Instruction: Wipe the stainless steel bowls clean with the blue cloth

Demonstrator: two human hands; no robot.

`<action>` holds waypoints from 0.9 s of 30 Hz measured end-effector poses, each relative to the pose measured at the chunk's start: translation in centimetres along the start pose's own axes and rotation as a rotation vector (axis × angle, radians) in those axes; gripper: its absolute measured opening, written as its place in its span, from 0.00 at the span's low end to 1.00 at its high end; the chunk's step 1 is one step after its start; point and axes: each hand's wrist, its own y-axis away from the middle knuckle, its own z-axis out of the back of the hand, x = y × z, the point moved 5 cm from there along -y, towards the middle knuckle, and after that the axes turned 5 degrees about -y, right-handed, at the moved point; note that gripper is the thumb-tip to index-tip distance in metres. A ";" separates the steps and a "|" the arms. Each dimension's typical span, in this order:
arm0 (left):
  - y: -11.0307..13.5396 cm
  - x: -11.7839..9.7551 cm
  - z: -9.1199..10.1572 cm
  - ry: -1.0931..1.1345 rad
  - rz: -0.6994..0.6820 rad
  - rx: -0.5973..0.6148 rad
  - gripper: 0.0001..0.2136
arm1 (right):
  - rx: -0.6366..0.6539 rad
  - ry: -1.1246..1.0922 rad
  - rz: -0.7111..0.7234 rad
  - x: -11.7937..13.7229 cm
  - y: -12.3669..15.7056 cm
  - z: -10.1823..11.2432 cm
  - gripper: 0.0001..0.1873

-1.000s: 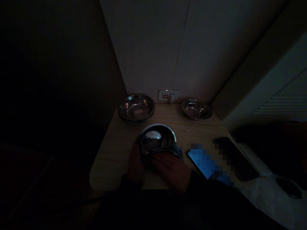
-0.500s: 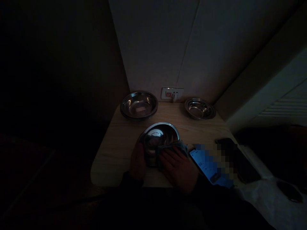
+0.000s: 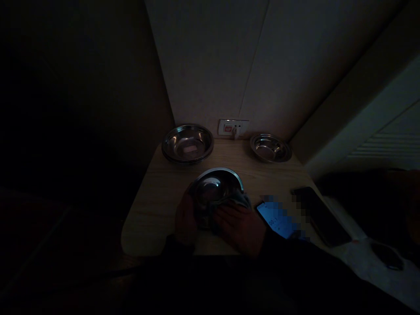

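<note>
A shiny metal bowl stands near the front of the small wooden table, its inside facing up. Against its left side, my left hand is closed on the bowl's edge, though shadow hides most of the fingers. My right hand presses a bluish-green cloth onto the near right part of the bowl, fingers laid over the fabric and reaching inside the rim. The bowl's near edge is dark and partly covered by that hand and cloth.
Stacked metal bowls stand at the table's back left, and more metal bowls at the back right. Behind them is a wall socket. A lit phone and a dark flat case lie at right. The wooden table has a rounded front corner.
My right hand has slid the cloth slightly left and inward over the bowl, and the cloth is more bunched. My left hand keeps its hold. The view has shifted slightly.
</note>
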 end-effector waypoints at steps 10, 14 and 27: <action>0.0 1.1 0.6 -0.087 0.153 -0.051 0.28 | -0.110 -0.233 -0.198 2.3 -2.5 -2.8 0.21; 0.1 0.5 0.5 -0.112 0.045 -0.043 0.32 | 0.026 -0.053 0.004 0.7 -0.2 -1.2 0.18; -0.4 -0.1 0.4 -0.041 0.140 -0.061 0.32 | -0.116 -0.049 -0.063 2.2 -1.2 -1.9 0.16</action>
